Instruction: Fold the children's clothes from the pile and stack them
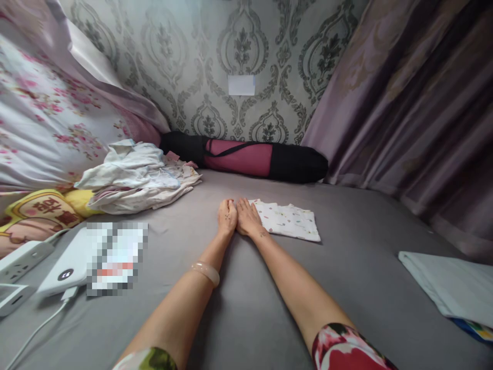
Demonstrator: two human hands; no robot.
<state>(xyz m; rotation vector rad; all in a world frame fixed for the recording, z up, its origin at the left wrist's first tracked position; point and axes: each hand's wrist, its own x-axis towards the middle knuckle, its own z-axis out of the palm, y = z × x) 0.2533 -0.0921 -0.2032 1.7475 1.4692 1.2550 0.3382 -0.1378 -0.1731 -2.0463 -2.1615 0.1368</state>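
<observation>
A folded white cloth (290,221) with small coloured prints lies flat on the grey sheet, ahead of me and slightly right. My right hand (248,217) rests palm down over the left end of this cloth, its fingers stretched forward. Close against it on the left is my left hand (227,216), turned partly on its side with the fingers drawn together. Whatever is inside the left fingers is hidden. A pale bangle (206,273) circles my left forearm.
A heap of crumpled light clothes (142,174) and a yellow cushion (46,213) lie at left. Nearer are a white power bank (73,262), its cable and a power strip (26,259). A black and pink roll bag (239,156) lies by the wall; folded pale cloth (450,282) at right.
</observation>
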